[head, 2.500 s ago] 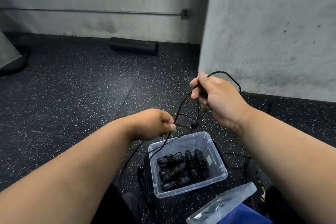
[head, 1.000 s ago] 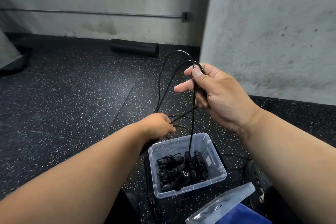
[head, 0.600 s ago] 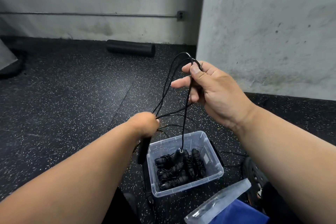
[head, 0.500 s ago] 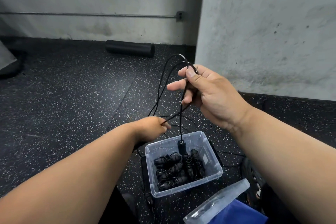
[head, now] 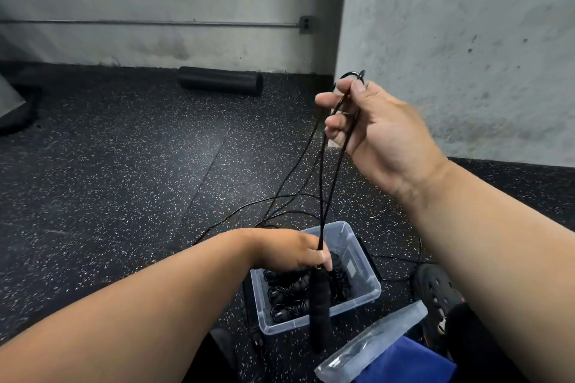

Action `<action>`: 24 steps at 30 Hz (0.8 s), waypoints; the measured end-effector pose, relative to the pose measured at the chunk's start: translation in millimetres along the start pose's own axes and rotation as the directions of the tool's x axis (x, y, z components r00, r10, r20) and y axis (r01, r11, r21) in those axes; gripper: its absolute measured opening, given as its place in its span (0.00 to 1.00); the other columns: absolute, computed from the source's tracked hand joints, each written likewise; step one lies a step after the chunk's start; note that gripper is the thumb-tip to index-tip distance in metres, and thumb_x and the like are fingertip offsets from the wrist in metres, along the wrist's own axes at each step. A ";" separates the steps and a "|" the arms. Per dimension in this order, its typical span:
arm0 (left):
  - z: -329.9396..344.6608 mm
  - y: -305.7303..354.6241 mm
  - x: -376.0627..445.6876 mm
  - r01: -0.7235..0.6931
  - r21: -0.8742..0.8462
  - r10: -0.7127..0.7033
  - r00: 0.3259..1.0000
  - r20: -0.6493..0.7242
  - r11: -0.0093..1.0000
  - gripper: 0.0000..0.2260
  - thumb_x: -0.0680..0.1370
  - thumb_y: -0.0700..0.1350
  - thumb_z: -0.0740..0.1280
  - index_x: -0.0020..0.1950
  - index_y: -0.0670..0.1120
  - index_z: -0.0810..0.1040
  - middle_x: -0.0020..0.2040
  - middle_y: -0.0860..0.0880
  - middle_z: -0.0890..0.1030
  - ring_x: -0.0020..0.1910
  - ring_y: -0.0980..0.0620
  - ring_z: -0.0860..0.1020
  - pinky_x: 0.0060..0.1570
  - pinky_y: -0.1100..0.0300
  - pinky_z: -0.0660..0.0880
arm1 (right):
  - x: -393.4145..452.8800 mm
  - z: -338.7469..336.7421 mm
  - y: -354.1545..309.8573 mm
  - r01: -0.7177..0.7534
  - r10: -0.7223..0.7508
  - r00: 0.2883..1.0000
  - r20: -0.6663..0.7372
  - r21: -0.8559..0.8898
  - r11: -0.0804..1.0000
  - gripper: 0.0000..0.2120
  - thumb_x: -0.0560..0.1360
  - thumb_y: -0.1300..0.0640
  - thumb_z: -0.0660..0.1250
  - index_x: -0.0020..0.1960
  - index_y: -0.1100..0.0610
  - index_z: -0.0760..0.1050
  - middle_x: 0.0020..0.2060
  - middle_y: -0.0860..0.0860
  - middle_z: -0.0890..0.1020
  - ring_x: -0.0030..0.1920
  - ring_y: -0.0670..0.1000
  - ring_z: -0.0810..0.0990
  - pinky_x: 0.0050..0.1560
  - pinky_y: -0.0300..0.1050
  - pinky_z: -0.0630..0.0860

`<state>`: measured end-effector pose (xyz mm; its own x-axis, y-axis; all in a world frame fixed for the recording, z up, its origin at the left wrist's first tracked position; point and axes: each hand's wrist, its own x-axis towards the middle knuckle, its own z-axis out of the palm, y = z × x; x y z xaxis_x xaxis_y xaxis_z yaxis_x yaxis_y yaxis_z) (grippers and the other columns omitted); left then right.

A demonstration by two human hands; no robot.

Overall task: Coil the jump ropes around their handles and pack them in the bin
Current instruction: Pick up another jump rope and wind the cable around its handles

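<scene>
My right hand [head: 378,130] is raised and pinches a folded loop of thin black jump rope [head: 328,171] between thumb and fingers. The strands run down to my left hand [head: 292,250], which grips them at the top of a black foam handle [head: 319,305] hanging over the bin. The clear plastic bin [head: 367,261] stands on the floor below and holds several coiled black ropes [head: 289,295]. More loose rope trails over the floor behind the bin.
A clear bin lid [head: 370,342] lies on something blue [head: 407,364] at the lower right, beside a black shoe [head: 435,298]. A black foam roller [head: 221,81] lies by the far wall. A concrete pillar [head: 460,40] stands on the right.
My right hand has lifted the rope loop higher. My left hand has slid down the strands to the handle, which now hangs over the bin.
</scene>
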<state>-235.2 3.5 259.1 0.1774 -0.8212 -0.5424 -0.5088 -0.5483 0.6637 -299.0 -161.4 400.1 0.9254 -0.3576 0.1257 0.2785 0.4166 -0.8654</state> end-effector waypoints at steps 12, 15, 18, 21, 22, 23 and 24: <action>-41.2 4.3 -14.6 -0.287 -0.651 -0.045 0.895 -0.443 0.703 0.12 0.89 0.50 0.57 0.61 0.46 0.78 0.54 0.44 0.88 0.45 0.52 0.85 0.35 0.63 0.77 | -6.3 -56.2 40.1 -0.398 0.491 0.868 -0.072 -0.691 0.604 0.26 0.70 0.50 0.69 0.68 0.49 0.79 0.59 0.46 0.85 0.55 0.48 0.82 0.59 0.50 0.77; -46.1 7.6 -14.1 -0.404 -0.767 -0.121 0.844 -0.523 0.500 0.12 0.89 0.49 0.57 0.60 0.45 0.78 0.53 0.41 0.88 0.47 0.44 0.84 0.42 0.53 0.78 | -20.7 -53.7 59.9 -0.424 0.676 0.736 0.044 -0.748 0.511 0.18 0.70 0.53 0.68 0.58 0.55 0.82 0.50 0.51 0.84 0.51 0.50 0.78 0.54 0.52 0.72; -50.5 7.4 -16.5 -0.475 -0.766 -0.146 0.802 -0.580 0.432 0.15 0.89 0.51 0.56 0.62 0.45 0.79 0.53 0.40 0.88 0.45 0.47 0.84 0.43 0.52 0.84 | -26.2 -49.3 70.9 -0.458 0.678 0.733 0.055 -0.696 0.552 0.10 0.80 0.56 0.67 0.58 0.59 0.78 0.51 0.57 0.86 0.52 0.56 0.84 0.63 0.62 0.77; -51.8 10.8 -17.8 -0.505 -0.783 -0.181 0.786 -0.591 0.364 0.19 0.89 0.53 0.54 0.66 0.42 0.79 0.45 0.45 0.87 0.43 0.52 0.85 0.48 0.55 0.81 | -27.5 -42.5 72.9 -0.417 0.593 0.802 0.070 -0.645 0.641 0.09 0.84 0.54 0.66 0.57 0.59 0.77 0.48 0.60 0.86 0.47 0.55 0.87 0.49 0.53 0.84; -51.8 11.6 -17.9 -0.510 -0.790 -0.183 0.788 -0.588 0.341 0.21 0.90 0.53 0.54 0.68 0.41 0.78 0.42 0.48 0.85 0.43 0.52 0.85 0.50 0.54 0.81 | -27.7 -40.5 74.0 -0.394 0.555 0.829 0.071 -0.630 0.669 0.09 0.84 0.53 0.65 0.57 0.59 0.77 0.47 0.60 0.86 0.46 0.53 0.87 0.45 0.49 0.84; -51.8 12.3 -18.7 -0.514 -0.795 -0.183 0.790 -0.585 0.322 0.21 0.90 0.53 0.53 0.68 0.40 0.78 0.42 0.47 0.85 0.42 0.52 0.85 0.50 0.53 0.82 | -27.5 -39.3 74.2 -0.374 0.524 0.849 0.073 -0.617 0.692 0.10 0.84 0.52 0.65 0.56 0.59 0.78 0.48 0.60 0.86 0.46 0.54 0.87 0.45 0.49 0.84; -51.5 13.3 -19.6 -0.515 -0.803 -0.183 0.795 -0.578 0.300 0.22 0.90 0.53 0.53 0.68 0.39 0.77 0.46 0.45 0.86 0.43 0.50 0.85 0.47 0.51 0.84 | -27.5 -38.2 74.8 -0.355 0.498 0.864 0.072 -0.613 0.706 0.12 0.84 0.51 0.65 0.56 0.61 0.78 0.49 0.62 0.86 0.47 0.57 0.87 0.49 0.53 0.85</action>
<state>-202.0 4.2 305.1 0.7215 -0.6437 -0.2550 0.4321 0.1309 0.8923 -313.5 -152.3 313.4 0.9570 -0.0410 -0.2873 -0.2899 -0.0909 -0.9527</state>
